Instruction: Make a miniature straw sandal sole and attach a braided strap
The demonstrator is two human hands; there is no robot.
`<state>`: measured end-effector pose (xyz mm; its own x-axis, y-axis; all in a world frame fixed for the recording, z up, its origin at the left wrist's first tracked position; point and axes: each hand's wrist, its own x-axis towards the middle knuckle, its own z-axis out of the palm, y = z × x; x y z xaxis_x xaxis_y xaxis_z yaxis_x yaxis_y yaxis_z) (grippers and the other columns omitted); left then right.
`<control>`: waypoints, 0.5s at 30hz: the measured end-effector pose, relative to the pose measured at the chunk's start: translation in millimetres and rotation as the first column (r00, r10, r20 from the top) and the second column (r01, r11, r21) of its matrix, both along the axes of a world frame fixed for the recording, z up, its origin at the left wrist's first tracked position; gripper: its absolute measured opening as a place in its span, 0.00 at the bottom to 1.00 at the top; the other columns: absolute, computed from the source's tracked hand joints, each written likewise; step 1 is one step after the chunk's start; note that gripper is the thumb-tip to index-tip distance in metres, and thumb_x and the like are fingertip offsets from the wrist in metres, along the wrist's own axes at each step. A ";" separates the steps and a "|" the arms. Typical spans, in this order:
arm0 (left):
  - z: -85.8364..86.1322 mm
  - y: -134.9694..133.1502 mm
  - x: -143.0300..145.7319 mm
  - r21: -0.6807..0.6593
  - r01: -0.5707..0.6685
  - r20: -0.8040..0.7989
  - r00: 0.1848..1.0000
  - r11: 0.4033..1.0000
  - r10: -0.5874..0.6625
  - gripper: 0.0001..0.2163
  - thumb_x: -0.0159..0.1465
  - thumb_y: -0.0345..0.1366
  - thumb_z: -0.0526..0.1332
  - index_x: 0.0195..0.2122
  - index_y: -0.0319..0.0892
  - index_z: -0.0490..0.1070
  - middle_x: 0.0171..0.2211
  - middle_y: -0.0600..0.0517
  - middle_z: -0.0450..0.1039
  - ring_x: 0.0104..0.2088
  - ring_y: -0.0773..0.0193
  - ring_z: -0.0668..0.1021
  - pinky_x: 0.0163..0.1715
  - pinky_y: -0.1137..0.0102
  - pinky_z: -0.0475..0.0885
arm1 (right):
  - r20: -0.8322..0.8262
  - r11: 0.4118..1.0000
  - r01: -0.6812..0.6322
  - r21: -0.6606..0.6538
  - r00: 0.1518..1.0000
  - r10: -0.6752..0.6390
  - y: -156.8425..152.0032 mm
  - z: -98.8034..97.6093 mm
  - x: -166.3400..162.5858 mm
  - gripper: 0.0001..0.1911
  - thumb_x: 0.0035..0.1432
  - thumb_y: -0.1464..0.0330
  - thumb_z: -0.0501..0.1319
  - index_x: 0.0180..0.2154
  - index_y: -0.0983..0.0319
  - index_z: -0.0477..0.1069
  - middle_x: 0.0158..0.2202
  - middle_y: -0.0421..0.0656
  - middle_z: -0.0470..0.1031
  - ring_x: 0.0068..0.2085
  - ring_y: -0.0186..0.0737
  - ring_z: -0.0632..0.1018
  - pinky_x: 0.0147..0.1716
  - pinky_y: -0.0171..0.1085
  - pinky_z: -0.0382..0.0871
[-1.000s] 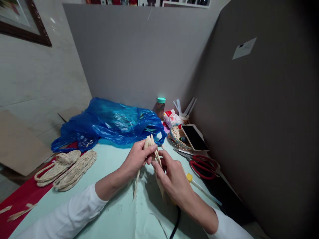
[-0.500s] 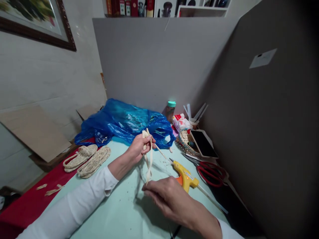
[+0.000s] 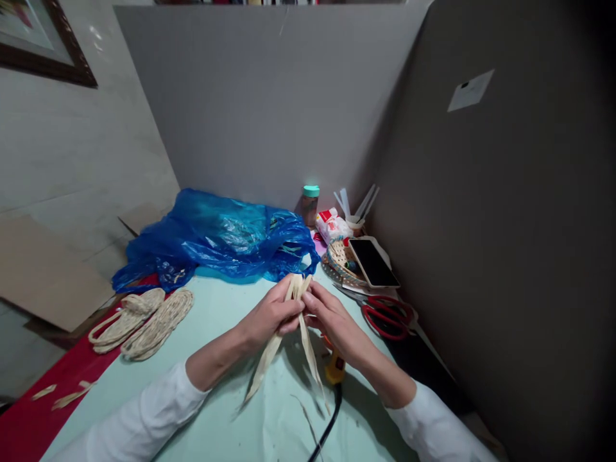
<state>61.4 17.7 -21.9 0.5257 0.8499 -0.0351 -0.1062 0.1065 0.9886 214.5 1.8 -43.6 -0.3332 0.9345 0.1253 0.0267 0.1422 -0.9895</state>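
Note:
Both hands meet over the pale green table cover (image 3: 226,410). My left hand (image 3: 269,316) pinches the upper ends of pale dried husk strips (image 3: 302,333). Against the same bundle from the right, my right hand (image 3: 332,317) grips the strips too. The strips hang down in two tails toward the table. A yellow glue gun (image 3: 333,367) lies on the table just under my right wrist, its black cord (image 3: 327,427) running toward me.
A blue plastic bag (image 3: 216,237) lies behind the hands. Two woven straw sandals (image 3: 144,321) lie at the left. Red scissors (image 3: 387,316), a phone (image 3: 373,263) on a small woven basket (image 3: 339,256) and a green-capped jar (image 3: 310,204) sit at the right by the grey partition.
My right hand has come up from the table, where it pulled a strip downward, and now grips the bundle beside my left hand. The camera view has tilted down.

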 end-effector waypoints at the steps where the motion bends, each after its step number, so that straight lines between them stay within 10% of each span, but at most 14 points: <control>1: 0.1 -0.3 0.5 0.017 -0.008 -0.012 1.000 1.000 0.008 0.10 0.59 0.33 0.61 0.40 0.42 0.62 0.23 0.62 0.59 0.16 0.77 0.58 0.16 0.78 0.50 | -0.016 1.000 -0.008 -0.021 1.000 0.007 -0.4 -0.5 -0.8 0.17 0.68 0.58 0.51 0.52 0.57 0.66 0.44 0.44 0.72 0.40 0.39 0.75 0.38 0.37 0.73; 9: -7.6 -0.1 -4.5 0.135 -0.017 -0.153 0.988 0.991 0.038 0.20 0.60 0.26 0.52 0.54 0.43 0.62 0.24 0.60 0.58 0.20 0.73 0.59 0.19 0.76 0.54 | 0.069 0.995 0.076 -0.059 0.995 -0.072 -3.2 -4.7 -5.2 0.15 0.68 0.56 0.50 0.47 0.59 0.66 0.30 0.38 0.66 0.26 0.34 0.66 0.24 0.33 0.62; 15: -14.9 3.5 -4.3 0.130 -0.001 -0.152 0.988 0.991 0.021 0.27 0.61 0.28 0.53 0.63 0.42 0.59 0.27 0.58 0.61 0.20 0.73 0.61 0.20 0.75 0.55 | 0.209 0.975 0.189 0.112 0.955 -0.209 -3.6 -0.2 -4.0 0.12 0.67 0.60 0.54 0.35 0.60 0.67 0.31 0.39 0.68 0.33 0.36 0.67 0.35 0.36 0.59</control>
<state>57.1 21.2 -36.8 0.5136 0.8580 -0.0035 0.0469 -0.0240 0.9986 210.5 -1.8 -43.8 -0.1700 0.9729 0.1570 0.2775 0.2002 -0.9396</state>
